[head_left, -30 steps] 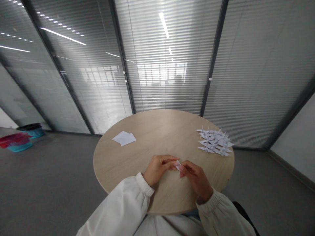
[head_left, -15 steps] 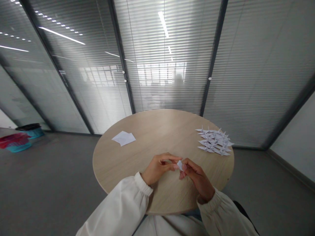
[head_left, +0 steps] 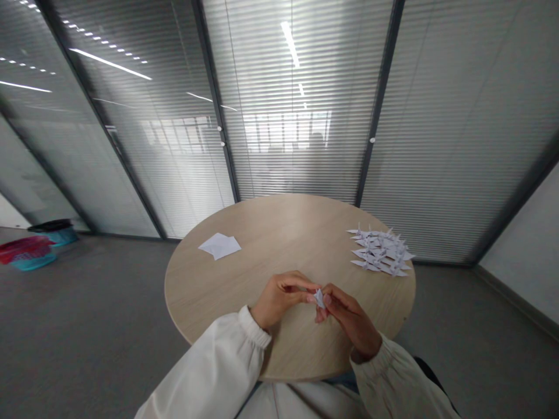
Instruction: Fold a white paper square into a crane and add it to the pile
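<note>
A small piece of folded white paper [head_left: 319,298] is held between my two hands, above the near part of the round table. My left hand [head_left: 282,298] pinches its left side between thumb and fingers. On its right side, the thumb and fingers of my right hand [head_left: 349,314] are closed on it. The finer folds are too small to make out. To the right, rows of folded paper cranes [head_left: 379,251] stand close together on the table. Sheets of white paper [head_left: 219,245] lie overlapping on the left.
The round wooden table [head_left: 288,227] reaches toward a glass partition with blinds [head_left: 292,163]. Two bins, one with a red liner [head_left: 28,251] and one with a black liner [head_left: 55,230], stand on the floor at far left.
The fingers of both hands have shifted slightly on the folded paper, which now shows a more pointed shape. The sheets and the cranes have not moved.
</note>
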Available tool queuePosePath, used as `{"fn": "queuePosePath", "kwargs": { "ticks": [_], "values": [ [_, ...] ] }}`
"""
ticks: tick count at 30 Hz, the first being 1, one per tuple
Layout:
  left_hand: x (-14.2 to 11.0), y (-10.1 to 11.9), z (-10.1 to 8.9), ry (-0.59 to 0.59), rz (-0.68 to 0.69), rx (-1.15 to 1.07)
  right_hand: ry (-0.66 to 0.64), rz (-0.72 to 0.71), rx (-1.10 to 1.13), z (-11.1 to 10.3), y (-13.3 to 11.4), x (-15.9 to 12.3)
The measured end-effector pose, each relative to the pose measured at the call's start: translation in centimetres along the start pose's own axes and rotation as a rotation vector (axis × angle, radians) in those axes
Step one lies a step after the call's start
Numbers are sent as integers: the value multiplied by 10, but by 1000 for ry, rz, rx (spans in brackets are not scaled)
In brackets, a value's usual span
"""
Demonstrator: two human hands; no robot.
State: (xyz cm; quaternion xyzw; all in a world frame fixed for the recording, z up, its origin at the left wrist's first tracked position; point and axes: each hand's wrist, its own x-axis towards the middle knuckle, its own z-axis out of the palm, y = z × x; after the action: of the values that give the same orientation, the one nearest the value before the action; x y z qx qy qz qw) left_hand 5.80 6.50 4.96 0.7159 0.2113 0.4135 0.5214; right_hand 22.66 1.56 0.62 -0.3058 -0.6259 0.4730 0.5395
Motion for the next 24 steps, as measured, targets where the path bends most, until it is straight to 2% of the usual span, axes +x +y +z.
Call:
{"fn": "queuePosePath", "kwargs": {
  "ticks": [7,13,19,24],
  "values": [
    [1,1,1,85,-14,45,56,-13,-126,0,-2,1],
    [0,-1,2,147,12,265,112,19,-230,0,0,2],
    [0,-3,2,150,83,463,164,20,-199,1,3,2],
    [0,-4,2,158,117,567,218,3,-279,3,-2,2]
  ]
}}
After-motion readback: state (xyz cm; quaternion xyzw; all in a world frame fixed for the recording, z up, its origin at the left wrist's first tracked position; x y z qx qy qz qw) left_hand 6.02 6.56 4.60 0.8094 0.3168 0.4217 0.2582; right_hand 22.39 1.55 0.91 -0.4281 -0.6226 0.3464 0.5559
